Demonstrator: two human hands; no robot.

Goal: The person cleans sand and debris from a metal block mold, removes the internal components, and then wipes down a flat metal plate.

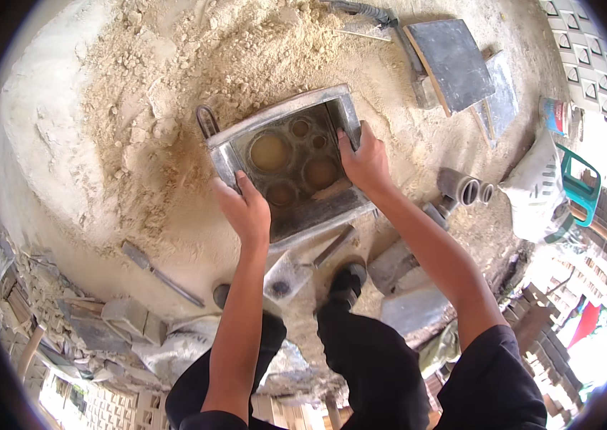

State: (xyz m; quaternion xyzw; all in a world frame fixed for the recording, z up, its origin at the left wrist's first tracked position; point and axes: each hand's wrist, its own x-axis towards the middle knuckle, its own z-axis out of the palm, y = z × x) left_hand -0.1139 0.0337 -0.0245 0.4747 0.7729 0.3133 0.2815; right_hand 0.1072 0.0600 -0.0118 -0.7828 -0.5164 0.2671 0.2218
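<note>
A rectangular box frame (282, 112) with greyish, sand-dusted walls rests on the sandy ground in front of me, slightly tilted. Inside it is a dark panel (295, 159) with several round shapes of different sizes, some sand-coloured. My left hand (246, 213) is closed on the frame's left wall, thumb over the top edge. On the opposite wall, my right hand (365, 161) grips in the same way, thumb inside. The undersides of both grips are hidden. A metal loop handle (207, 122) sticks out at the far left corner.
Loose sand (142, 107) is heaped beyond and left. A flat-bladed tool (164, 276) lies near left; a pale block (286, 278) sits by my feet. Rightward are a dark board (454, 66), metal cylinders (459, 186), a white sack (532, 190) and a green plastic stool (581, 185).
</note>
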